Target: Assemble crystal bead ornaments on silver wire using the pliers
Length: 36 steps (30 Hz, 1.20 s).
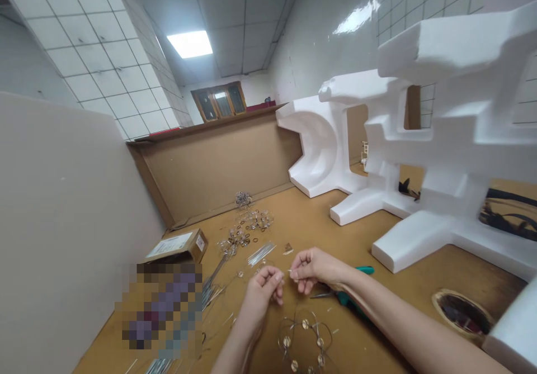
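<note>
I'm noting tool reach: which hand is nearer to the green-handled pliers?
Right. The right hand is close by the metal tips of the green-handled pliers; the left hand is farther off, to their left.

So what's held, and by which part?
Right hand seems to pinch a tiny pale piece; where along it is too small to tell. Left hand: can't tell.

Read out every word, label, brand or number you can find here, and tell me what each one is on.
Nothing can be read for certain.
White label on top of the cardboard box: print too small and blurred to read.
Smaller label on the box's side: marked, but unreadable.
No other lettering can be made out.
</note>
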Available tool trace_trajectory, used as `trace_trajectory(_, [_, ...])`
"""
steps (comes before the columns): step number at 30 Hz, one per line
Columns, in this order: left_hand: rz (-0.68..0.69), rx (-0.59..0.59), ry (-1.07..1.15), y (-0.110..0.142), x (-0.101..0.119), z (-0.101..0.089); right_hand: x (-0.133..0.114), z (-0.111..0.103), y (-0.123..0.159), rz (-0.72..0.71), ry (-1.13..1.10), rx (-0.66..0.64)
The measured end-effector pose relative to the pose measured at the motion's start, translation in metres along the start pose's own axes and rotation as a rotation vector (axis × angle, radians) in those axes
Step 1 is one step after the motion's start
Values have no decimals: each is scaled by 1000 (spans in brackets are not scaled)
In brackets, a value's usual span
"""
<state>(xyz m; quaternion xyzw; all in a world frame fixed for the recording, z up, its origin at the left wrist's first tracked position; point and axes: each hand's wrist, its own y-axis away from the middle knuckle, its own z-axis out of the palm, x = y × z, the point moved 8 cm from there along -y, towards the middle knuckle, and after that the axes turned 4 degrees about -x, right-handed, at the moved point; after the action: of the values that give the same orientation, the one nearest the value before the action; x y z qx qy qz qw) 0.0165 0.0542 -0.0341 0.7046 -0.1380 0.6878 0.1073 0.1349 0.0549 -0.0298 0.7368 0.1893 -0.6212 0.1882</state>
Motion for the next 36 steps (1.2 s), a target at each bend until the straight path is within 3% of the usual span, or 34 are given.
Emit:
trace_trajectory(8, [-70, -19, 97, 3, -2, -1, 2, -2, 4, 7, -206, -52])
trace_trajectory(15, [-73, -24, 114, 2, -6, 1, -1, -3, 4, -23, -213, -40])
trace_trajectory(29, [-19, -5, 75, 0, -1, 1, -8, -4, 0, -104, -199, 153])
trace_trajectory(36, [43, 28, -6, 4, 8, 6, -4, 2, -2, -83, -117, 123])
